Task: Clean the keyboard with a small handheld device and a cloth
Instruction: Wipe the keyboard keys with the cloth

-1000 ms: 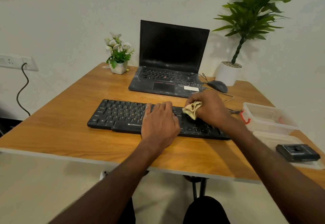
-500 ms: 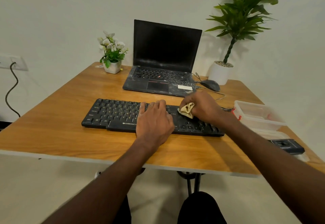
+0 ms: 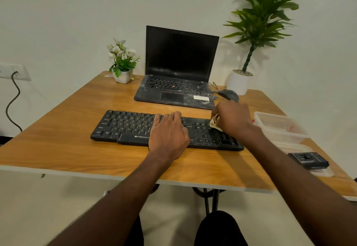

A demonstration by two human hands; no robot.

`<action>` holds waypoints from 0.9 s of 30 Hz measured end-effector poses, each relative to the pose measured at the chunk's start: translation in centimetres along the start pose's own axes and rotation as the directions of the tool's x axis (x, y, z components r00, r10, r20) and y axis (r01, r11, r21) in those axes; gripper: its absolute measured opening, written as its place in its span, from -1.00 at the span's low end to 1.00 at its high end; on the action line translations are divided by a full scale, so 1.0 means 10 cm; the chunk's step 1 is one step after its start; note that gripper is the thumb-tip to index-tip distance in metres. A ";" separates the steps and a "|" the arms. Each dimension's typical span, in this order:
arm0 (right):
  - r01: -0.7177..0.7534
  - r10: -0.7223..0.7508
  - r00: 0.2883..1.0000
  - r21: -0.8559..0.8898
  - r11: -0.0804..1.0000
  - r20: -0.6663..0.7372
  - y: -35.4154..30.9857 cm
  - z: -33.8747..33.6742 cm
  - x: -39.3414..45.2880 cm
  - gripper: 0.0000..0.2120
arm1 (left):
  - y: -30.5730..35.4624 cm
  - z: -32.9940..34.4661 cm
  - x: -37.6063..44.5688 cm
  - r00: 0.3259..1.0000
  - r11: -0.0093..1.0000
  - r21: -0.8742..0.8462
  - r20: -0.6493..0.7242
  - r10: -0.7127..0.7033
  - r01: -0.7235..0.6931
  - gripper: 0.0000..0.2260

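A black keyboard lies across the wooden table. My left hand rests flat on the keyboard's middle, fingers together, holding nothing. My right hand is closed on a crumpled yellowish cloth and presses it onto the keys at the keyboard's right end. A small black handheld device lies on a clear lid at the table's right edge, away from both hands.
A dusty open laptop stands behind the keyboard, with a black mouse to its right. A clear plastic box sits right of the keyboard. A small flower pot and a tall potted plant stand at the back.
My right hand with the cloth has shifted to the right along the keys toward the keyboard's right end. My left hand stays on the middle. The camera view shifted slightly.
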State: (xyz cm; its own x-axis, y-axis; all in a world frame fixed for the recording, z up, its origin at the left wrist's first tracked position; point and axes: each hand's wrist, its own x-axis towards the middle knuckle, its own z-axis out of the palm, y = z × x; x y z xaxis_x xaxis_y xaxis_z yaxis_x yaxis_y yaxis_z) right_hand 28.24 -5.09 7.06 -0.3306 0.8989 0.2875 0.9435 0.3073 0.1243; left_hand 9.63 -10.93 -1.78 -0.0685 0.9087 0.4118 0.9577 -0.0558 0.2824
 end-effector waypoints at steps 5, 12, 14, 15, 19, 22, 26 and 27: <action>-0.122 0.118 0.991 0.047 0.991 0.069 0.16 0.02 0.01 -0.74 | -0.01 0.00 0.01 1.000 1.000 0.006 -0.006 -0.004 0.004 -0.71; -0.008 0.025 0.998 0.269 0.963 -0.060 -0.11 0.25 -0.12 -0.72 | 0.00 0.02 0.02 1.000 1.000 0.021 0.000 -0.006 0.006 -0.70; -0.069 0.103 0.993 0.448 0.892 -0.051 -0.07 0.28 -0.09 -0.73 | 0.00 0.01 0.01 1.000 1.000 0.018 0.003 -0.012 0.012 -0.71; -0.122 0.167 0.986 0.556 0.822 -0.030 0.00 0.27 -0.09 -0.73 | 0.00 0.01 0.01 1.000 1.000 0.015 0.002 -0.013 0.012 -0.72; -0.227 0.431 0.897 0.732 0.642 -0.101 0.26 0.18 -0.09 -0.75 | -0.01 0.01 0.03 1.000 1.000 0.010 0.002 -0.009 0.009 -0.72; -0.213 0.390 0.917 0.716 0.664 -0.088 0.36 0.17 -0.10 -0.72 | -0.01 0.00 0.02 1.000 1.000 0.011 0.004 0.002 -0.002 -0.68; -0.180 0.242 0.970 0.649 0.739 -0.006 0.38 0.24 -0.07 -0.68 | 0.13 -0.02 0.04 0.999 0.999 -0.009 -0.009 0.031 -0.031 -0.59; -0.155 0.196 0.981 0.626 0.764 0.003 0.37 0.27 -0.06 -0.68 | 0.22 0.00 0.06 0.999 0.999 -0.019 0.001 0.047 -0.047 -0.57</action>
State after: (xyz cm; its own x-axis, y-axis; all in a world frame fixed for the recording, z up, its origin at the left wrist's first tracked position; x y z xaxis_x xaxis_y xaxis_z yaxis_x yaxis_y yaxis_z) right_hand 31.93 -3.62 4.79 -0.1397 0.9427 0.3030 0.7869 0.2914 -0.5440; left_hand 11.69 -10.55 -0.93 -0.0231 0.9055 0.4237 0.9543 -0.1064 0.2794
